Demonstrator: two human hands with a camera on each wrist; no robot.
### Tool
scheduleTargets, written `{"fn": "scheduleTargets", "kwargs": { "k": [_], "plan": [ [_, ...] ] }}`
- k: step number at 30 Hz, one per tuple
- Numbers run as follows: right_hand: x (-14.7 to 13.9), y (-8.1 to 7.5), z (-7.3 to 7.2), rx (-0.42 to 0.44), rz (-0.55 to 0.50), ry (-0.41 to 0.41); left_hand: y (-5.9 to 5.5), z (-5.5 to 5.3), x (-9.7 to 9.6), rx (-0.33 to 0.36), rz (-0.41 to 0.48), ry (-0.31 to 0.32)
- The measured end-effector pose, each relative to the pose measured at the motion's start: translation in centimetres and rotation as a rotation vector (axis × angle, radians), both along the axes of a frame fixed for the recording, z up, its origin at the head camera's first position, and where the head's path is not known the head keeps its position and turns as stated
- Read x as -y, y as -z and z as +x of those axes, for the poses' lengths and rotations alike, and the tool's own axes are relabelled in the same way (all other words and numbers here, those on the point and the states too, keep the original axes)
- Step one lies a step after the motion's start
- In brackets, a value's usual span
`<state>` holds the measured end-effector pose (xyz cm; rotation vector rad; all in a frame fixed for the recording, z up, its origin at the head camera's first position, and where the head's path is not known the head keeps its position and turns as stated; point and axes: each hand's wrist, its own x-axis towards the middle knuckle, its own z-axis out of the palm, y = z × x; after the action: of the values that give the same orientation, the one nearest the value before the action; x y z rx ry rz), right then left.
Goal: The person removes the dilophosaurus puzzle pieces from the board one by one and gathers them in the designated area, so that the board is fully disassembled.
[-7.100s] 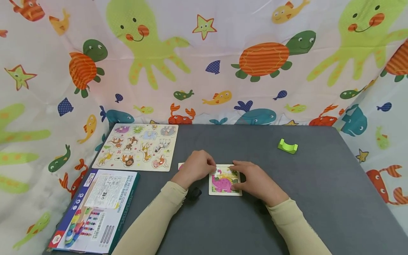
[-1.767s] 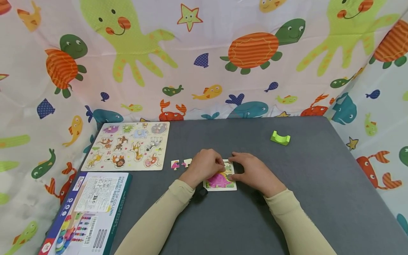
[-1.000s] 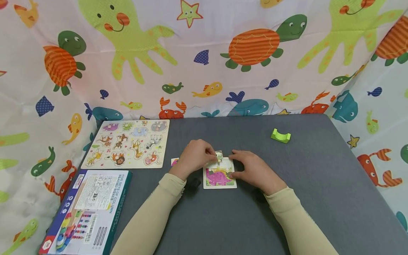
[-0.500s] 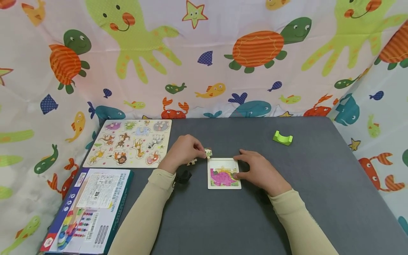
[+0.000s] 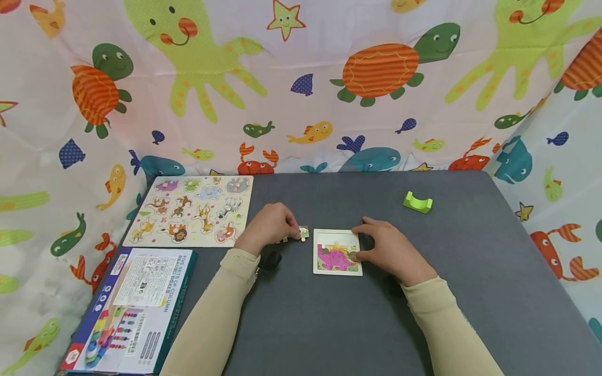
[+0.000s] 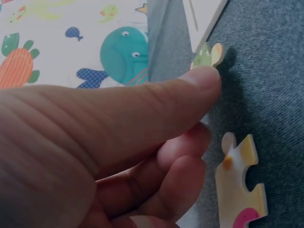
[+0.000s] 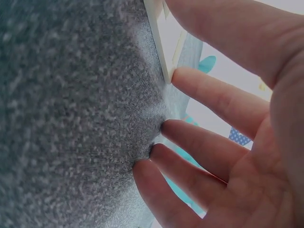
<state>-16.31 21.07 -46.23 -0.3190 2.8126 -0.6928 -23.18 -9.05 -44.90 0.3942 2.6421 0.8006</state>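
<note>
Evenly bright head view, soft shadows, dimmer wrist views

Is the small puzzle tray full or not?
Not full: the puzzle tray holds pink dinosaur pieces, but its far part is bare.

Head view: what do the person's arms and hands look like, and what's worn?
Both sleeves are long and beige, with cuffs at the wrists. The left hand and right hand are ungloved. A small black device sits at the left wrist; a dark shape below the right wrist is too dim to identify.
</note>
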Motion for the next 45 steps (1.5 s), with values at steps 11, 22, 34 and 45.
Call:
{"fn": "scheduleTargets", "kwargs": {
  "k": [11,22,34,45],
  "plan": [
    [0.0,-0.2,0.0,0.032,-0.008,-0.008,0.2,0.4,-0.3,-0.007,-0.014,0.011],
    [1.3,0.4,0.5,-0.055,-0.051,-0.052,0.0,1.0,-2.0,-0.079,0.082,0.093],
    [2.2,0.5,0.7,-0.087,-0.048,-0.039,0.8,2.0,-4.5,-0.054,0.056,0.235],
    [2.3,0.7,0.5,-0.069,-0.016,-0.034,0.8,2.2,-4.5,-0.014,0.057,0.228]
  ]
}}
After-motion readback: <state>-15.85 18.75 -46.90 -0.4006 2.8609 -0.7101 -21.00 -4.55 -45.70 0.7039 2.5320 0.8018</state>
